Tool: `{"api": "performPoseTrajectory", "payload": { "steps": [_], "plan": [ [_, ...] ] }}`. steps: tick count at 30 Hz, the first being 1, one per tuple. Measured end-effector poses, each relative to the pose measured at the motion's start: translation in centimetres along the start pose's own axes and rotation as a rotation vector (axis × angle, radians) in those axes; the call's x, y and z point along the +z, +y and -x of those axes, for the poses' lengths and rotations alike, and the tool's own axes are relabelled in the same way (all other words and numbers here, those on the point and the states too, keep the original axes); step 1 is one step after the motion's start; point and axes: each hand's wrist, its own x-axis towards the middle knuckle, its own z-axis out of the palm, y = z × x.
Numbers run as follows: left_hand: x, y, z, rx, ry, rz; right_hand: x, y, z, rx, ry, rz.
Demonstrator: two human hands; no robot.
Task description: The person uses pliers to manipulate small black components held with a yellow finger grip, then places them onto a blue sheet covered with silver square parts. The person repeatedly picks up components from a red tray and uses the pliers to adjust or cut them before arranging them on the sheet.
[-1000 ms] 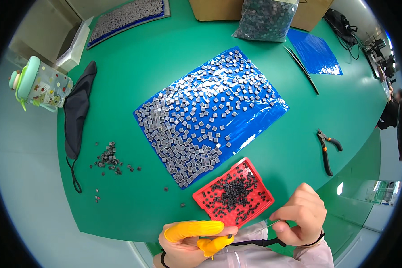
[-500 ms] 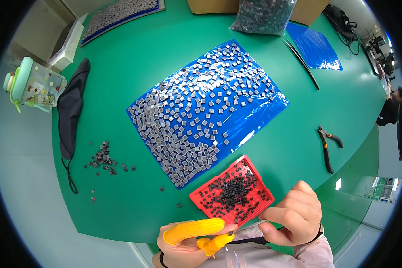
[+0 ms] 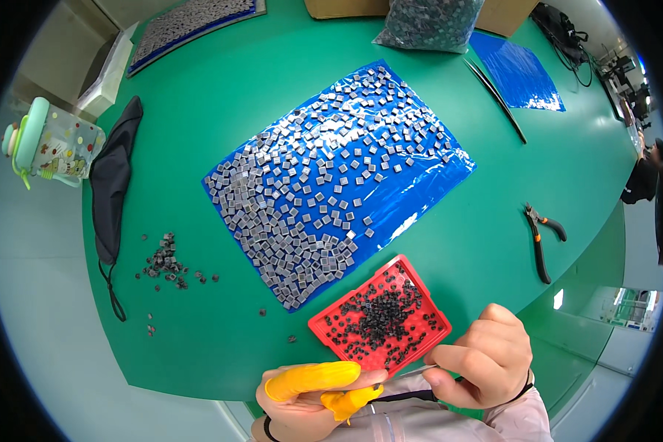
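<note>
My left hand [image 3: 302, 401] wears yellow finger cots on two fingers. It pinches a tiny dark piece [image 3: 378, 386] between its fingertips, just below the near corner of a red tray [image 3: 426, 286]. In that tray lie many small black parts [image 3: 381, 318]. To the right, my right hand [image 3: 486, 361] is closed, thumb against forefinger, on a thin metal tool [image 3: 418, 370] that points left toward the dark piece. Most of the tool is hidden or too fine to identify.
A blue film sheet [image 3: 412, 199] covered with small grey square pieces lies beyond the tray. Around it are orange-handled nippers [image 3: 538, 243], tweezers [image 3: 497, 99], loose dark pieces [image 3: 163, 258], a black cloth item [image 3: 113, 191], a bottle [image 3: 59, 144] and a bag of parts [image 3: 431, 26].
The whole view has shifted slightly, so things on the table appear a little farther left. Both hands keep nearly the same pose and grip.
</note>
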Motion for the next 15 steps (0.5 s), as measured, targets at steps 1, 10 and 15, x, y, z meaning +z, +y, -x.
{"api": "performPoseTrajectory", "payload": {
  "steps": [1,10,15],
  "plan": [
    [-0.02,-0.19,0.11,0.002,0.007,0.009,0.04,-0.04,0.01,0.000,0.005,-0.006],
    [-0.36,-0.65,0.18,-0.017,0.009,0.035,0.65,-0.20,0.09,0.123,0.011,-0.232],
    [-0.59,-0.83,0.44,-0.028,0.032,0.038,0.66,-0.22,-0.05,0.170,-0.013,-0.316]
  ]
}}
